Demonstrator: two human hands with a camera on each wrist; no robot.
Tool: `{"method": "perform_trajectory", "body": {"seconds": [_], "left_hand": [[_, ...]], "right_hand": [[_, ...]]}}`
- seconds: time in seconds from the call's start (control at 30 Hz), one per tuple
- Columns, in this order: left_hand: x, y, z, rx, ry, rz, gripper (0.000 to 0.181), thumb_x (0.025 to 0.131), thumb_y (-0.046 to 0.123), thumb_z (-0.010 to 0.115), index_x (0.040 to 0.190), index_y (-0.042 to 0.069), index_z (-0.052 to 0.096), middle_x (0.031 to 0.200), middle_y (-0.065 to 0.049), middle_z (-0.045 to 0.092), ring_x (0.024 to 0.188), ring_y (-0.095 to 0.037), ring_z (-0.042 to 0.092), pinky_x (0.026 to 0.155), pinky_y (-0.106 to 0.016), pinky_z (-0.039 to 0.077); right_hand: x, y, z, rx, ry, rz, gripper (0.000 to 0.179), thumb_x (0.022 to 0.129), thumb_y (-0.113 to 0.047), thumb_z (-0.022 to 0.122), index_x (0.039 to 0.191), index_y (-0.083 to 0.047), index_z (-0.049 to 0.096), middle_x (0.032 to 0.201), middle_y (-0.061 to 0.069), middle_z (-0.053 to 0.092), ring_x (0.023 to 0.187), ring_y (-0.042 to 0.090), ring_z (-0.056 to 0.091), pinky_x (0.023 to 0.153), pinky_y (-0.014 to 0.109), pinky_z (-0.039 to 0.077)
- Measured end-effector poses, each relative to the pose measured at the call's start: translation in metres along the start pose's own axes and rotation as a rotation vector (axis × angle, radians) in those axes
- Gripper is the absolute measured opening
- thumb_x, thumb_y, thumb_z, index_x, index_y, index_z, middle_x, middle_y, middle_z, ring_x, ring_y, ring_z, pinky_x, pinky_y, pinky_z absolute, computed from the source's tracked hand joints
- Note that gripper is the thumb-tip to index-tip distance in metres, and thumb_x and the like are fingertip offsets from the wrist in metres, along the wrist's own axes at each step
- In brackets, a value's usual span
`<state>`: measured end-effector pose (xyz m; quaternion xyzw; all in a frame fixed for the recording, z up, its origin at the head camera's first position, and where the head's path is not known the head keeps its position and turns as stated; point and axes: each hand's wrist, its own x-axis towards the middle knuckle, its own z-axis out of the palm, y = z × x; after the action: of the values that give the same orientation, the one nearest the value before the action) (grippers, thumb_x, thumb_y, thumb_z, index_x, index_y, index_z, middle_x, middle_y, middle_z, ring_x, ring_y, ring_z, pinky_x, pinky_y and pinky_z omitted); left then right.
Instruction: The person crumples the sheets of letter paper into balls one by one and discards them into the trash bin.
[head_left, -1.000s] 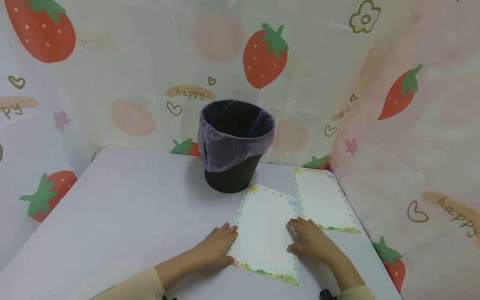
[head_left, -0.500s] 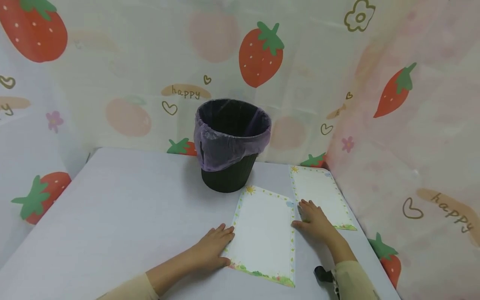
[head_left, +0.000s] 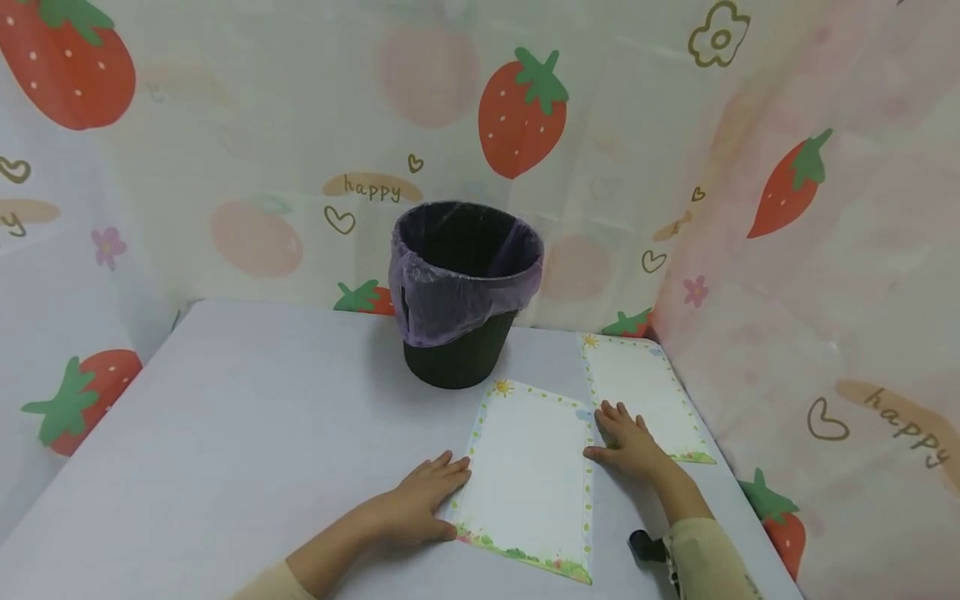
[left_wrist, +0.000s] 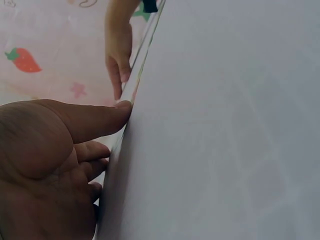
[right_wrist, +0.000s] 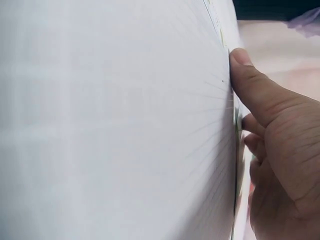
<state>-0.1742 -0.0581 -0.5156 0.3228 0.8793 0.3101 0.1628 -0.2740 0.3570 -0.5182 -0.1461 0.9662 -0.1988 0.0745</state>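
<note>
A white sheet of paper (head_left: 528, 475) lies on the table, with a sun, a leafy dotted border and grass printed along its bottom. At its lower left edge, my left hand (head_left: 420, 500) rests flat with straight fingers and the thumb at the corner. My right hand (head_left: 630, 442) is spread beside the sheet's upper right edge, its thumb close to that border. Its fingertips overlap the lower left corner of a second, matching sheet (head_left: 637, 387) farther back. In the left wrist view, the left thumb (left_wrist: 100, 120) touches down low over the tabletop.
A black trash bin (head_left: 457, 358) with a purple liner (head_left: 450, 304) stands behind the near sheet. The white table (head_left: 247, 433) ends close to the second sheet on the right. A strawberry-print curtain (head_left: 300, 125) surrounds the back and sides.
My right hand has moved away from me along the near sheet's right edge, reaching the far sheet's corner. The near sheet has slid slightly toward me, with my left hand still at its edge.
</note>
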Motion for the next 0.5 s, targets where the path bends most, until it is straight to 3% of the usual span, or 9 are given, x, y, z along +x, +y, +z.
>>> {"method": "perform_trajectory", "body": {"seconds": [0.5], "left_hand": [[0.0008, -0.004, 0.0017, 0.047, 0.011, 0.002, 0.084, 0.089, 0.033, 0.078, 0.156, 0.002, 0.039, 0.168, -0.011, 0.029, 0.157, -0.035, 0.015, 0.126, -0.056, 0.014]], "right_hand": [[-0.0023, -0.0088, -0.0034, -0.032, 0.002, -0.026, 0.084, 0.094, -0.051, 0.069, 0.153, 0.002, 0.043, 0.167, 0.026, 0.016, 0.155, 0.048, 0.006, 0.123, 0.064, 0.001]]}}
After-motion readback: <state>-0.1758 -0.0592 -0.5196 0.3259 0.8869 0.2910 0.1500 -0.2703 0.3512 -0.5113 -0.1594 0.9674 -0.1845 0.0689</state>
